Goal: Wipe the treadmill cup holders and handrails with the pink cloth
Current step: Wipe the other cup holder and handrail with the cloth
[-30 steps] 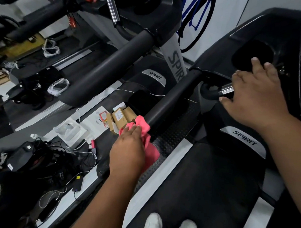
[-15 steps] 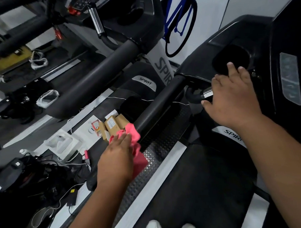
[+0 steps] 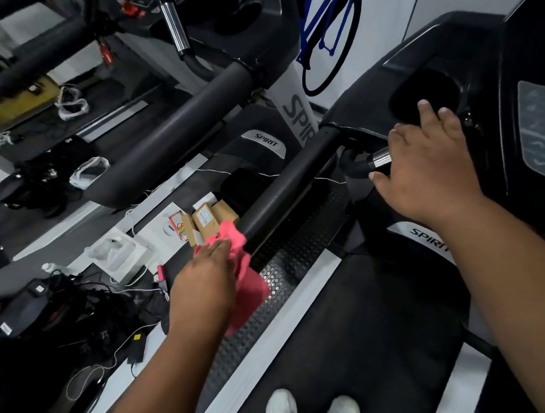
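Your left hand [image 3: 203, 286] lays near-straight fingers on the cloth [image 3: 249, 287] at the near end of the rail [image 3: 295, 180]. The thumb is hidden, so a pinch cannot be confirmed. Your right hand [image 3: 430, 173] is spread, holding nothing, over the chrome grip [image 3: 380, 157] beside the cup holder [image 3: 415, 90]. Hazard: the cloth tail hangs free. Under light pressure it may slip off toward the boxes [image 3: 203, 218].

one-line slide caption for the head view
Left hand presses pink cloth to handrail end; right hand open beside cup holder
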A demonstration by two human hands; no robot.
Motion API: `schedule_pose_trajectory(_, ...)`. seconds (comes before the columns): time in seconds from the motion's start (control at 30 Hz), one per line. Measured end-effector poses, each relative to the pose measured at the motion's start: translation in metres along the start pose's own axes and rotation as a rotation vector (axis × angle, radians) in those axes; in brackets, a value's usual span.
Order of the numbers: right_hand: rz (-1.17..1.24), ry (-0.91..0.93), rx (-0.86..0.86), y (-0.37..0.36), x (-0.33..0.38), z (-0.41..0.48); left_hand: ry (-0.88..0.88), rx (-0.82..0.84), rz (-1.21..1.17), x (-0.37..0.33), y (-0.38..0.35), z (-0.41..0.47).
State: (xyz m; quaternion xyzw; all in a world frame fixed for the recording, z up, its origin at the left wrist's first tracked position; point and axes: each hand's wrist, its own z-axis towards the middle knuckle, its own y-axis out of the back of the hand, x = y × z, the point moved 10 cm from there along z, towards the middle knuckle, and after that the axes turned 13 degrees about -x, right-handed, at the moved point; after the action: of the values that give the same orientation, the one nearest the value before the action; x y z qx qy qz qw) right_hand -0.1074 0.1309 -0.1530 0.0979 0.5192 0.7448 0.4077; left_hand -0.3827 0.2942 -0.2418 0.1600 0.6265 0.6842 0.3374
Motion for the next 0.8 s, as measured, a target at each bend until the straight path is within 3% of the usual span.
schedule_pose_trajectory(0.1, -0.001, -0.005, 0.012, -0.001, 0.0, 0.0, -0.013, 0.024, 0.106, 0.013, -0.002, -0.026)
schedule_pose_trajectory(0.3, 0.015, -0.002, 0.008, -0.001, -0.001, 0.0, 0.005, -0.039, -0.029, -0.011, -0.006, 0.001)
schedule_pose_trajectory(0.6, 0.073, -0.02, 0.013, -0.004, -0.001, 0.001, 0.036, -0.001, 0.012, 0.013, 0.005, -0.02)
schedule_pose_trajectory(0.73, 0.194, -0.065, 0.005, 0.008, 0.009, 0.012, -0.024, -0.018, -0.01, -0.014, -0.002, 0.009)
schedule_pose_trajectory(0.8, 0.31, 0.018, -0.036, 0.014, 0.041, 0.018, -0.037, -0.012, -0.022, -0.021, -0.006, 0.022)
